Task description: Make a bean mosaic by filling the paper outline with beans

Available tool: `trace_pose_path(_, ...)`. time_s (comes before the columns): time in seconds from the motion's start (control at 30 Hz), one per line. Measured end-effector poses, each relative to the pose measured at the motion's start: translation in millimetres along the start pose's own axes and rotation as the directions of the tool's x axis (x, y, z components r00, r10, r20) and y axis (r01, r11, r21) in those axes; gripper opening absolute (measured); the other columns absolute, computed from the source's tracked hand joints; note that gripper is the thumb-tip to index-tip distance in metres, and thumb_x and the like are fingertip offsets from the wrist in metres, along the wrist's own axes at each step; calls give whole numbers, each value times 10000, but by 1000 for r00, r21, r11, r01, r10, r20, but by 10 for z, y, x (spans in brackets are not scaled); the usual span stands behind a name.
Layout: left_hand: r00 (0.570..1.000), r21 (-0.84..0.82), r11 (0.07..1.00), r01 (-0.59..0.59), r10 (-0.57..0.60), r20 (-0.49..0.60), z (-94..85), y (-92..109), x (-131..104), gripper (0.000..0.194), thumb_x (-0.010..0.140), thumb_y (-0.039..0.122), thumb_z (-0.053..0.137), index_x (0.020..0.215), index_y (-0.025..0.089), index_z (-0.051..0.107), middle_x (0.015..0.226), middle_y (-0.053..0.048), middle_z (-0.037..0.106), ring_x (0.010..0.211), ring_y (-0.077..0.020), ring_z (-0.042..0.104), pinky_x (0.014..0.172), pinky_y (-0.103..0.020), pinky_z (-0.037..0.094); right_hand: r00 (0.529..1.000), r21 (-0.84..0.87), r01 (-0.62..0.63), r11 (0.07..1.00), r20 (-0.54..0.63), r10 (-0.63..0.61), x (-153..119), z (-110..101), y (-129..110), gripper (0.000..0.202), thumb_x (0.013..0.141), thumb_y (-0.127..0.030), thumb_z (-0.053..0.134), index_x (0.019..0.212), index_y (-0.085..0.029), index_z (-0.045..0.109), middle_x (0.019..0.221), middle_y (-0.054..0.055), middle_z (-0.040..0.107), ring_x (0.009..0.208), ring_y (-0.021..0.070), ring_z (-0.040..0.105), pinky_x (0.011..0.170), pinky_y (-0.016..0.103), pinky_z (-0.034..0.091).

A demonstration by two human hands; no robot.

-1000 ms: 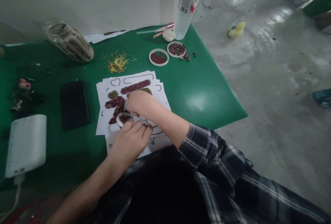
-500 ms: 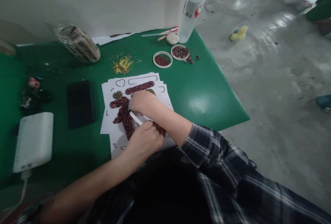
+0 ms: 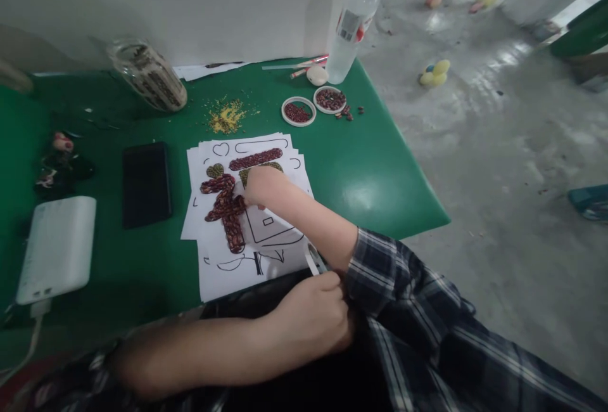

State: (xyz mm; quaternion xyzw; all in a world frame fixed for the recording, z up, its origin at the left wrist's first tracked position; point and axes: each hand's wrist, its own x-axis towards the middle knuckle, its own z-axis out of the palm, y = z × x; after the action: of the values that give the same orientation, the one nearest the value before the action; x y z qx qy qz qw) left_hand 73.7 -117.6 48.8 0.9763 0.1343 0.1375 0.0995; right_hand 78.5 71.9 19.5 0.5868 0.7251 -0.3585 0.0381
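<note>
One sheet point(image 3: 228, 282) lies under the right hand point(image 3: 263, 186) (grip unclear), left hand point(image 3: 314, 312) clasping a dish point(image 3: 314, 260).

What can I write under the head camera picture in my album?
Right hand over a bean picture, left hand holding a white-rimmed dish.

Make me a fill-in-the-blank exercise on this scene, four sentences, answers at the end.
1. The left hand holds a white-rimmed object, while the right hand is over the white sheets of ____.
2. The tabletop is coloured ____.
3. Near the clear bottle, ____ shallow round dishes hold dark reddish seeds.
4. Between the clear jar and those dishes lies a scattered pile of ____ bits.

Missing words: paper; green; two; yellow.
</note>
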Motion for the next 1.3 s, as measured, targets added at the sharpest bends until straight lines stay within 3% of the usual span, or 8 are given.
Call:
trace_pose_path(0.23,983,87,981,171,-164,-83,-269,-79,-247,152,825,74,466,735,143,566,613,-6,532,604,-157,468,582,-309,305,1000,-26,-5,1000,3,5,-171,-30,-16,132,664,-157,608,764,-138,692,526,88,612,598,223,623,573,309,475)
trace_pose_path(0.4,932,-56,946,319,-324,-160,-391,-75,-459,182,871,94,441,948,150,597,636,13,569,619,-142,491,605,-306,327,998,4,61,998,-12,-61,-330,1,64,70,701,-158,578,674,-138,639,474,56,586,502,168,582,515,260,429)
trace_pose_path(0.6,692,-242,841,483,-536,-483,-429,-68,-849,261,821,32,551,1036,173,596,799,-2,678,756,-123,582,733,-301,404,987,405,154,901,-26,-157,-571,48,350,243,835,-332,506,673,-156,551,493,15,583,403,95,515,438,211,399)
trace_pose_path(0.7,535,-343,816,465,-567,-626,-367,-88,-996,365,767,-26,584,1070,175,600,836,-18,688,778,-146,604,728,-328,441,980,682,186,707,-81,-180,-791,17,429,252,863,-361,480,734,-161,562,557,6,590,428,87,527,423,205,426)
trace_pose_path(0.77,478,-393,814,428,-573,-666,-323,-114,-1044,424,744,-57,582,1099,173,600,868,-29,694,794,-164,616,720,-348,457,975,825,207,526,-128,-182,-992,-23,423,255,860,-391,495,822,-162,602,618,4,602,454,81,532,434,208,453)
trace_pose_path(0.97,548,-413,848,332,-529,-648,-326,-206,-1019,445,733,-71,578,1106,169,605,904,-36,698,829,-177,630,720,-361,474,960,913,271,304,-232,-159,-1463,-62,364,254,764,-357,659,965,-202,676,719,12,638,545,92,556,459,213,481)
trace_pose_path(1.17,681,-394,876,276,-468,-563,-398,-251,-949,352,772,-56,538,1055,143,603,902,-43,704,843,-161,634,751,-352,458,953,893,303,334,-284,-105,-1509,-53,473,150,712,-277,725,835,-197,698,651,-10,634,509,70,528,480,203,457)
trace_pose_path(1.3,722,-358,889,287,-446,-529,-411,-275,-898,301,803,-35,516,1033,140,601,872,-36,709,846,-141,628,747,-330,448,964,878,261,401,-260,-58,-1510,-67,550,121,701,-275,728,755,-180,673,626,-14,620,491,66,501,459,204,420)
